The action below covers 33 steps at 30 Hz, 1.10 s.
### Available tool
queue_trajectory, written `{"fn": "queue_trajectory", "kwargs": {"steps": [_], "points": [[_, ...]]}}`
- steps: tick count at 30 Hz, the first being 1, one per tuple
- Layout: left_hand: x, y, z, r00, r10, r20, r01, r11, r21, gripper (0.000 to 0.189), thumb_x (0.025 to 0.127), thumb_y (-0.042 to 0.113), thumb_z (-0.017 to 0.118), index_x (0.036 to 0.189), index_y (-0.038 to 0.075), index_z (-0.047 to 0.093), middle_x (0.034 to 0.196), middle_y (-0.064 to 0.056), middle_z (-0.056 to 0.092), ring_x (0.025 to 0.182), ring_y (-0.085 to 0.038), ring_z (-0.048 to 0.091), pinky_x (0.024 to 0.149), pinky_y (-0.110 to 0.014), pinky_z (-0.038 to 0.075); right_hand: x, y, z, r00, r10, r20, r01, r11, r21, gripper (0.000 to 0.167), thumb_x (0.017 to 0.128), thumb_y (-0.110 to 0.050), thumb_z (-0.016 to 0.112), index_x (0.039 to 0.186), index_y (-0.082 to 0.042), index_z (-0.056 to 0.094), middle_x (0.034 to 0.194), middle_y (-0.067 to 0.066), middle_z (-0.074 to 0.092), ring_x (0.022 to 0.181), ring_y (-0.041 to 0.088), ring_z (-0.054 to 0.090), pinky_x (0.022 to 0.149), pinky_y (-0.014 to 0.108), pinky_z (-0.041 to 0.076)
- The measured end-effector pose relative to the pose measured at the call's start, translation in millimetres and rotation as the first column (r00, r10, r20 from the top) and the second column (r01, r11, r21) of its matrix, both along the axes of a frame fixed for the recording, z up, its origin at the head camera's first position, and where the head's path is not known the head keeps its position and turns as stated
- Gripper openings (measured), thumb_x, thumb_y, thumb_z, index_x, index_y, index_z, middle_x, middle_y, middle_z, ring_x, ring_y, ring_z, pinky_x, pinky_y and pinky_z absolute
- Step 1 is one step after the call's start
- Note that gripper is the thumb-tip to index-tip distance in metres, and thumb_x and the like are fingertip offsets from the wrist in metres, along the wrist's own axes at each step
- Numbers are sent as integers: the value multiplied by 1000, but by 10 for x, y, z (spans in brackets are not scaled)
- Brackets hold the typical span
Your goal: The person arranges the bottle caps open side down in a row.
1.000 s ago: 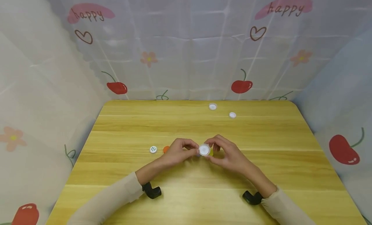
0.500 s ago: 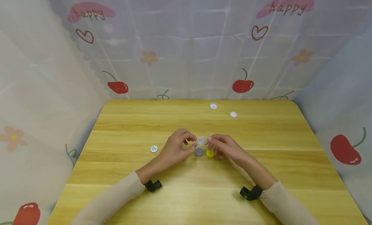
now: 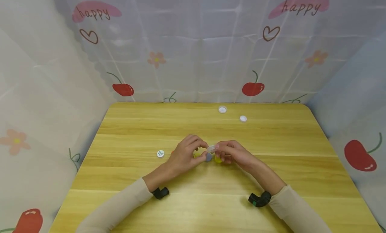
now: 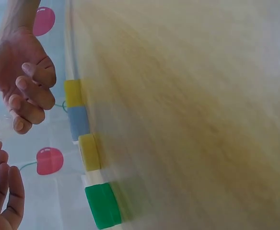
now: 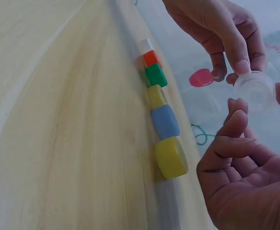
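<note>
A small translucent round cap (image 3: 211, 149) is held between my hands, above a row of coloured pieces. My left hand (image 3: 185, 153) pinches its left edge; my right hand (image 3: 236, 153) pinches the right edge. In the right wrist view the clear cap (image 5: 255, 91) appears tilted, with fingertips from both sides at its rim. Below it, along the table, lie a yellow piece (image 5: 171, 158), a blue-grey piece (image 5: 165, 121), another yellow piece (image 5: 157, 96), a green piece (image 5: 156, 75) and an orange piece (image 5: 152, 58).
A white disc with a green pattern (image 3: 160, 154) lies left of my left hand. Two white round caps (image 3: 222, 109) rest near the wooden table's (image 3: 144, 126) back edge. A printed curtain (image 3: 193, 52) encloses the table behind and at both sides.
One second ago the cap faced upward and hid the blue-grey piece. It then tilted and moved slightly away from me; now it has shifted a little right, with both hands still at it.
</note>
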<state>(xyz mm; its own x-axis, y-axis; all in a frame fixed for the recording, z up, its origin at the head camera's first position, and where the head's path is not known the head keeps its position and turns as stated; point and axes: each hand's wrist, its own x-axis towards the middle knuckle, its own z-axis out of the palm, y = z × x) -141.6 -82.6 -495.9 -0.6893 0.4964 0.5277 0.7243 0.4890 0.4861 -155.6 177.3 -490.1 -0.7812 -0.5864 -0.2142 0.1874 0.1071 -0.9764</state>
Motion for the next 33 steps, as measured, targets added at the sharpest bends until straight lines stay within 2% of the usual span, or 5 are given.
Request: {"fn": "queue_trajectory", "kwargs": {"steps": [5,11,15,23,33], "points": [[27,-5,-17,951,-80,298,31,986,166,21,99,20,79,120,20,75,116,0,71,103,-19,65,85,-26,62,70,-28,-29,963,-73,-259,88,995,47,22,108,-20,63,114,1,69,91,2,66,72,17,56,63,29,50],[49,-11,-54,866,-162,472,11,952,306,27,98,27,83,124,24,75,119,-2,71,108,-23,66,89,-30,63,136,-44,-64,798,-133,-587,177,984,18,24,97,-4,78,118,-14,72,95,1,68,76,17,57,63,27,47],[29,-9,-65,896,-163,413,34,953,301,31,96,25,84,125,21,75,120,-7,71,107,-30,67,88,-28,62,141,-43,-72,729,-146,-669,195,981,-2,33,92,-1,82,120,-17,73,96,-1,69,77,17,57,65,29,49],[-16,10,-22,949,-119,291,69,982,176,31,96,28,84,125,20,75,119,-4,71,102,-29,69,86,-27,60,144,15,-101,690,-128,-713,199,980,18,37,90,-2,86,122,-17,74,99,-2,71,81,15,61,72,27,56],[-98,208,51,987,-128,100,144,974,-175,34,98,40,81,126,22,75,119,6,71,111,-10,66,95,-26,59,177,292,-22,567,47,-823,253,940,227,43,80,-16,97,116,-24,75,102,-6,72,92,19,62,79,31,55]]}}
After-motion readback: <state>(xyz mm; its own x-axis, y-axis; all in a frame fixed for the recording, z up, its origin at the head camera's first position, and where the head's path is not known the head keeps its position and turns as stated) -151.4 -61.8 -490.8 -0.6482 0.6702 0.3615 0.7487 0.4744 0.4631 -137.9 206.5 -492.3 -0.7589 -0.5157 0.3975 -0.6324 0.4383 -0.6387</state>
